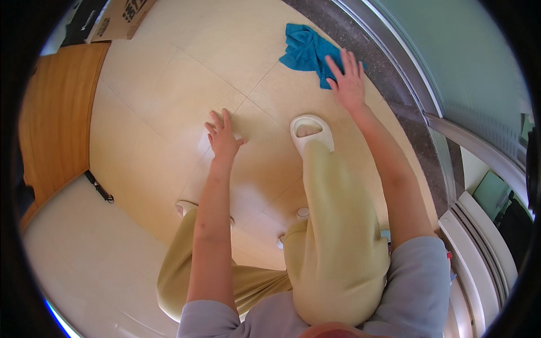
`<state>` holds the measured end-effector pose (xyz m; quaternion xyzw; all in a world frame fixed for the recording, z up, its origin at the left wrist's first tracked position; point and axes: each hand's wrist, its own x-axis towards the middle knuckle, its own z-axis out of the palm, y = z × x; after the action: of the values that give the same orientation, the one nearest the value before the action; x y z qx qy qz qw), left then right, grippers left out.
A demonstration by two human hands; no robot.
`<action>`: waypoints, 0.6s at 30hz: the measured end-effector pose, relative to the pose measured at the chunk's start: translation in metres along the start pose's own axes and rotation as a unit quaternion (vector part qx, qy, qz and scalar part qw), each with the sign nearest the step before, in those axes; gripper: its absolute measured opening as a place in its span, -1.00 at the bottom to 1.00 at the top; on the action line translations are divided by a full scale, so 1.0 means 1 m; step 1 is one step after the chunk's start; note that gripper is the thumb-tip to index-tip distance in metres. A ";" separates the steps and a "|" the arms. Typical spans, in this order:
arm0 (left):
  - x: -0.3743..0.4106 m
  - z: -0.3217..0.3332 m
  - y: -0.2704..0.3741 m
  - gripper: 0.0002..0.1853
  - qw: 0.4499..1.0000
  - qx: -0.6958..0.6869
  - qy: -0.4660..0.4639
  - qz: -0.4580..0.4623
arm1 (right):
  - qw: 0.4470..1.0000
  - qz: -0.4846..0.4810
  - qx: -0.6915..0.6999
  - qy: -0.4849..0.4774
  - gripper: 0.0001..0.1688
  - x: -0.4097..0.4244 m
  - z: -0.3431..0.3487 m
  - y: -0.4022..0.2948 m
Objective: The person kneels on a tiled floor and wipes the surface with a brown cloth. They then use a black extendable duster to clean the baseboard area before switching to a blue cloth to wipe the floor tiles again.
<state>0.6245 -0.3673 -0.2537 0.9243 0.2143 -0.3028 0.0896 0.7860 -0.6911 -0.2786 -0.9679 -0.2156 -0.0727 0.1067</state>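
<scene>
A crumpled blue cloth (306,53) lies on the beige tiled floor (198,80), by the dark stone strip at the upper right. My right hand (348,82) is spread over the cloth's lower right part, its fingers apart; whether the fingertips press on it cannot be told. My left hand (223,133) is over the floor near a tile joint, fingers spread, holding nothing. One white slipper (315,126) is on my foot just below the cloth; another (185,207) shows partly beside my left forearm.
A sliding glass door (465,63) and its metal track (405,63) run along the right. At the left are a wooden panel (63,114) and a cardboard box (120,21). A black strap-like object (99,187) lies near the panel's lower corner.
</scene>
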 end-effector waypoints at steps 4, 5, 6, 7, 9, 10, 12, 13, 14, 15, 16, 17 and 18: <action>0.000 0.015 -0.003 0.27 0.999 0.030 0.016 0.002 | 0.980 -0.158 0.062 -0.099 -0.39 0.018 0.024 0.001; 0.000 0.013 -0.002 0.28 1.000 0.019 0.008 -0.001 | 0.978 -0.166 0.071 -0.108 -0.40 0.020 0.029 0.002; 0.001 0.011 0.001 0.29 1.000 0.029 0.005 -0.002 | 0.975 -0.174 0.077 -0.114 -0.41 0.027 0.032 0.007; 0.002 0.009 0.003 0.30 0.999 0.039 0.002 -0.003 | 0.972 -0.183 0.083 -0.119 -0.42 0.032 0.035 0.011; 0.003 0.010 0.003 0.32 0.999 0.053 0.012 0.002 | 0.995 -0.049 0.031 -0.082 -0.44 0.035 0.034 0.027; 0.003 0.015 0.000 0.32 0.998 0.057 0.025 0.008 | 0.998 0.017 0.006 -0.062 -0.45 0.036 0.035 0.036; 0.004 0.017 -0.002 0.32 0.998 0.062 0.033 0.007 | 0.997 0.079 -0.013 -0.007 -0.46 0.033 0.037 0.047; 0.004 0.017 -0.001 0.32 0.998 0.063 0.028 0.000 | 0.993 0.110 -0.022 0.019 -0.45 0.034 0.040 0.050; 0.004 0.016 0.001 0.32 0.998 0.064 0.024 -0.008 | 0.991 0.129 -0.034 0.027 -0.45 0.037 0.045 0.052; 0.004 0.014 0.003 0.33 0.998 0.063 0.021 -0.008 | 0.987 0.149 -0.047 0.037 -0.45 0.041 0.048 0.052; 0.004 0.012 0.006 0.33 0.998 0.062 0.019 -0.008 | 0.983 0.169 -0.059 0.046 -0.44 0.045 0.052 0.052; 0.004 0.011 0.006 0.33 0.998 0.060 0.016 -0.008 | 0.984 0.166 -0.043 0.043 -0.43 0.053 0.057 0.052; 0.006 0.011 0.006 0.33 0.998 0.062 0.020 -0.007 | 0.985 0.163 -0.028 0.039 -0.42 0.067 0.062 0.050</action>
<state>0.6254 -0.3735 -0.2653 0.9326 0.2031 -0.2972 0.0255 0.8738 -0.6936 -0.3351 -0.9891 -0.0482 -0.0983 0.0987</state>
